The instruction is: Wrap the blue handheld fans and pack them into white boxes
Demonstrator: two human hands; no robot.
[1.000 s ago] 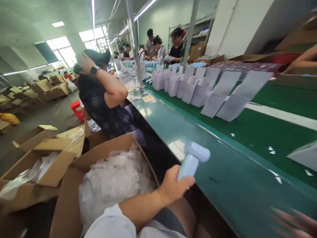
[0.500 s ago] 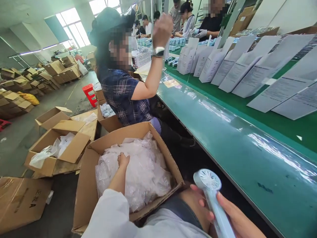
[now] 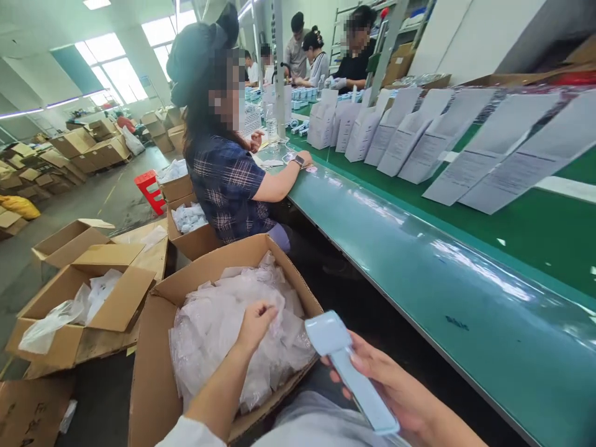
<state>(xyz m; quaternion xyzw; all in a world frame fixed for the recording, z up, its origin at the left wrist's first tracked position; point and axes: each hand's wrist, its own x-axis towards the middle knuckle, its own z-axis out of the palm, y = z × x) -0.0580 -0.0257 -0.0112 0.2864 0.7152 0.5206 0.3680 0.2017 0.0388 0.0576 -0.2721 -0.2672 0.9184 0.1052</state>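
My right hand is wrapped round the handle of a light blue handheld fan. The smooth back of the fan's head faces up, tilted to the left. Beside it, my left hand is closed in a pinch above a heap of clear plastic bags. Whether a bag is between those fingertips cannot be made out against the film behind them. The bags fill a large open cardboard box in front of me, on the left.
A green worktable runs along the right, with a row of white paper boxes standing open on the belt. A seated co-worker is just ahead. Open cartons and a red stool stand at left.
My left hand has moved right across the bags, its fingers now pinched. The fan has turned from its grille side to its back and shifted left. The co-worker's raised arm has come down to the table.
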